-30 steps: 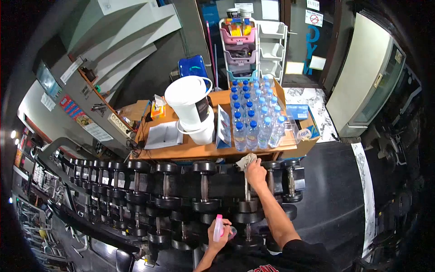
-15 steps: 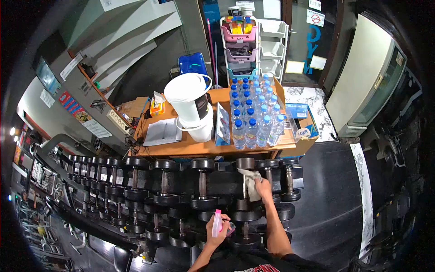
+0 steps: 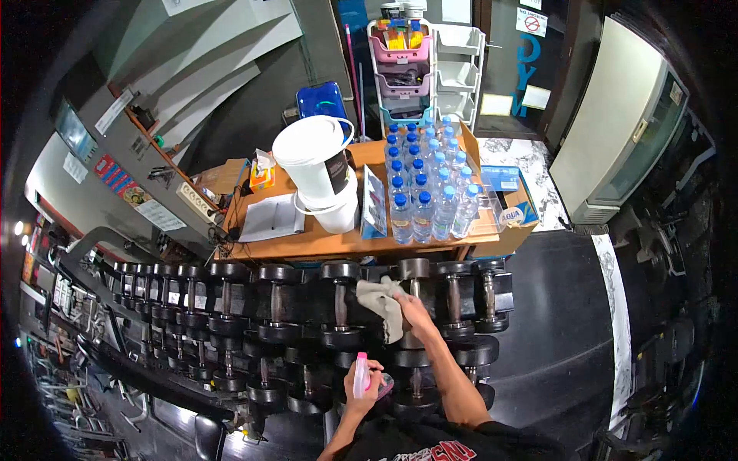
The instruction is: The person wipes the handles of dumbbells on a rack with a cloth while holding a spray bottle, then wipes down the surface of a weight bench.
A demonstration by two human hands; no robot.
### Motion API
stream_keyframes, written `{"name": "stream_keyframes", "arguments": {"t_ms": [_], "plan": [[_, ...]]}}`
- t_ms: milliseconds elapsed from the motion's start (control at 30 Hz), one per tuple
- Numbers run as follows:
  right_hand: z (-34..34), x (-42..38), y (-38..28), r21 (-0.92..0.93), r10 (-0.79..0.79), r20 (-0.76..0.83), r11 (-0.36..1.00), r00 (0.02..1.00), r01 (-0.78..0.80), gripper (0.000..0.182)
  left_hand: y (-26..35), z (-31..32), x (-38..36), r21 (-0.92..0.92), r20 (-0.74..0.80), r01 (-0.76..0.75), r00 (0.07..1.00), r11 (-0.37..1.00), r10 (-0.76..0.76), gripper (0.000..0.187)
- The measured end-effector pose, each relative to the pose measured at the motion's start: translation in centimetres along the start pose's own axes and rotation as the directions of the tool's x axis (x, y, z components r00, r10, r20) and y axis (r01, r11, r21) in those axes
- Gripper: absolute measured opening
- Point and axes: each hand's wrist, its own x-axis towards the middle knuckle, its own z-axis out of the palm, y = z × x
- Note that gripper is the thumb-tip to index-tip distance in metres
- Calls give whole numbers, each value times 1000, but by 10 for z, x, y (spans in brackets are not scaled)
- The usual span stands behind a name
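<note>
My right hand (image 3: 415,311) is closed on a crumpled beige cloth (image 3: 382,300), which hangs over the gap beside a dumbbell (image 3: 340,301) on the rack's upper row. Just behind that hand stands another dumbbell (image 3: 415,269), its handle partly hidden by my fingers. Lower down, my left hand (image 3: 363,384) wraps round a spray bottle (image 3: 360,369) with a pink and white head. The bottle's body is mostly covered by my fingers. It is held above the lower row of dumbbells (image 3: 416,380).
Behind the rack, a wooden desk (image 3: 307,247) carries several water bottles (image 3: 423,211), stacked white buckets (image 3: 311,146), an open notebook (image 3: 269,219) and a tissue box (image 3: 262,174). A cardboard box (image 3: 523,223) sits right of the desk, and a fridge (image 3: 607,115) stands farther right.
My right hand has moved left with the cloth, off the dumbbell's handle toward the gap beside it. My left hand with the spray bottle has shifted slightly left.
</note>
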Motion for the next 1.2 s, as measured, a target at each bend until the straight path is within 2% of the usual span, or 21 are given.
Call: {"name": "stream_keyframes", "arguments": {"t_ms": [33, 67, 133, 167, 200, 267, 300, 333, 400, 467, 567, 667, 733, 767, 800, 833, 933, 1067, 1133, 1167, 1200], "plan": [[1, 10, 3, 261, 244, 128, 927, 961, -270, 33, 4, 1, 2, -5, -1, -9, 1000, 1000, 9, 20], [-2, 22, 17, 514, 234, 251, 790, 939, -334, 34, 6, 2, 4, -9, -3, -20, 1000, 1000, 20, 20], [-8, 35, 20, 752, 16, 446, 535, 895, -385, 36, 7, 2, 3, -31, -21, -11, 1000, 999, 11, 18], [-10, 43, 20, 821, 60, 330, 474, 942, -317, 37, 7, 3, 3, -54, -44, -3, 999, 999, 1, 16], [-11, 38, 1, 824, 94, 271, 492, 958, -281, 36, 7, 3, 2, -54, -48, -4, 999, 999, 2, 16], [-29, 48, -8, 794, -158, 475, 501, 866, -344, 35, 8, 1, 0, -67, -54, -2, 999, 998, -2, 15], [-34, 52, -14, 833, 107, 384, 390, 917, -394, 35, 8, -1, 0, -66, -59, -2, 998, 998, -2, 15], [-38, 50, -16, 816, 136, 354, 439, 925, -377, 35, 7, -2, -1, -38, -51, -4, 999, 999, 2, 14], [-47, 35, -20, 762, 92, 289, 581, 953, -287, 34, 6, -4, 0, -12, -45, -6, 999, 1000, 5, 14], [-62, 24, -15, 750, -19, 261, 633, 965, -191, 34, 4, -5, -1, -55, -52, 13, 999, 998, -16, 14], [-66, -9, -26, 735, -26, -2, 678, 1000, 19, 34, 4, -6, 0, -40, -42, 26, 999, 999, -28, 13], [-77, -38, -30, 549, -175, -195, 796, 965, 256, 36, 1, -6, 2, -32, -17, 16, 1000, 999, -16, 13], [-68, -52, -37, 288, -298, -237, 887, 925, 360, 40, 5, -1, 5, -40, -10, 18, 1000, 999, -19, 12], [-70, -44, -23, -187, -560, -270, 828, 783, 529, 41, 5, 1, 6, -41, 1, 19, 1000, 999, -19, 12], [-71, -35, -9, -618, -777, -163, 561, 608, 551, 43, 4, 3, 7, -43, 15, 20, 1000, 999, -19, 13], [-62, -38, -12, -731, -787, -85, 465, 610, 498, 47, 3, 5, 9, -46, 25, 19, 1000, 999, -18, 13], [-44, -24, -1, -920, -721, 219, 71, 657, 384, 47, 5, 10, 10, -24, 65, 0, 998, 1000, 2, 14], [-32, -20, 12, -949, -699, 194, 45, 689, 312, 44, 13, 12, 7, -12, 36, -54, 998, 998, 55, 13], [-38, -32, 1, -931, -547, 251, 91, 798, 355, 44, 9, 10, -1, -40, 1, -48, 999, 998, 48, 12], [-46, -33, 1, -924, -433, 334, 27, 838, 382, 44, 5, 7, -4, -26, 19, -14, 1000, 1000, 14, 12], [-51, -36, -4, -923, -428, 336, 27, 839, 383, 44, 3, 4, -6, -11, 39, 16, 999, 1000, -16, 13]]}}
